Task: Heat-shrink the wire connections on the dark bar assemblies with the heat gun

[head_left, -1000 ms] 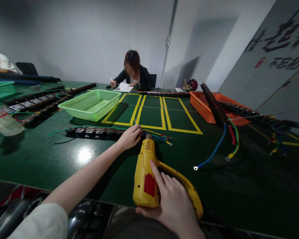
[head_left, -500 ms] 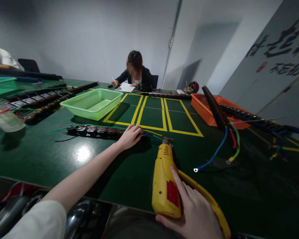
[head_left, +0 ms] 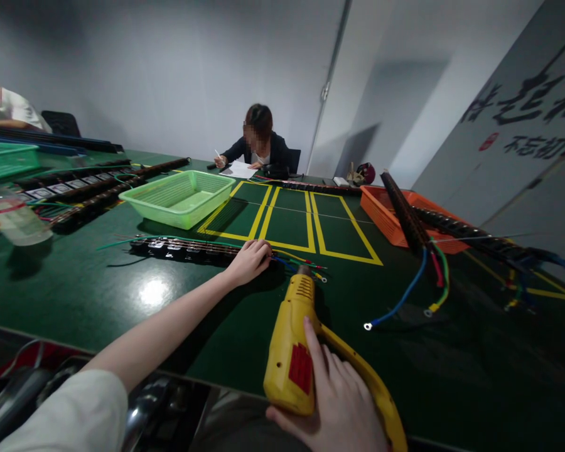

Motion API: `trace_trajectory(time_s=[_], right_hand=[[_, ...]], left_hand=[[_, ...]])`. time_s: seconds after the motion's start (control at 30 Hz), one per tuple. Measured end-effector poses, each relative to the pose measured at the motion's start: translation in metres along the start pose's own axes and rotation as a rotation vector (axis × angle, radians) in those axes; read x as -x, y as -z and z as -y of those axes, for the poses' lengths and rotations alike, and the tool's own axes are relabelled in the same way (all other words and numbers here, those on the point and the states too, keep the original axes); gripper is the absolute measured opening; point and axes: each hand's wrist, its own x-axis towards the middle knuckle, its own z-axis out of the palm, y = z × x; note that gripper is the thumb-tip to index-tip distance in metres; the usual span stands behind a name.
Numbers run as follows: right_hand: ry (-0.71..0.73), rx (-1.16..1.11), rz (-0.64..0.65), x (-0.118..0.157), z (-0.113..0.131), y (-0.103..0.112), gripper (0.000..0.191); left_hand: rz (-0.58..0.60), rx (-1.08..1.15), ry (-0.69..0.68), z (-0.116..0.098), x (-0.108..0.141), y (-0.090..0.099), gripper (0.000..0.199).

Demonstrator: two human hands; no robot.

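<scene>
My right hand [head_left: 334, 395] grips a yellow electric screwdriver [head_left: 294, 342] with a red label, its nose pointing away toward coloured wire ends [head_left: 306, 260]. My left hand [head_left: 248, 260] rests with curled fingers on the right end of a long black terminal strip [head_left: 179, 248] lying across the green table [head_left: 169, 301]. Green, blue, red and yellow wires run out of that end of the strip, just past my fingers. The screwdriver's tip sits close to those wires, a little right of my left hand.
A light green basket [head_left: 181, 198] stands behind the strip, an orange basket [head_left: 381, 204] at right with black strips [head_left: 405, 213] and loose wires [head_left: 405, 295] hanging out. Yellow tape rectangles [head_left: 287, 216] mark the table. A person [head_left: 258, 144] writes at the far end. More strips and a bottle [head_left: 14, 220] lie left.
The screwdriver swung away to the right from the strip's end, then came partly back toward the wires. My left hand stayed on the strip.
</scene>
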Motion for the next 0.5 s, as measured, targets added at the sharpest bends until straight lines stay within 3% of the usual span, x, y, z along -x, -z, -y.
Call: trace_trajectory(time_s=[0.27,0.5], right_hand=[[-0.033,-0.075,0.037,-0.024,0.033,-0.021,0.122],[-0.035,-0.093,0.088,-0.032,0.046,-0.023,0.122]], left_hand=[[-0.002,0.019,0.040,-0.003,-0.002,-0.001,0.013],[-0.013,0.079,0.064,-0.003,-0.002,-0.002,0.015]])
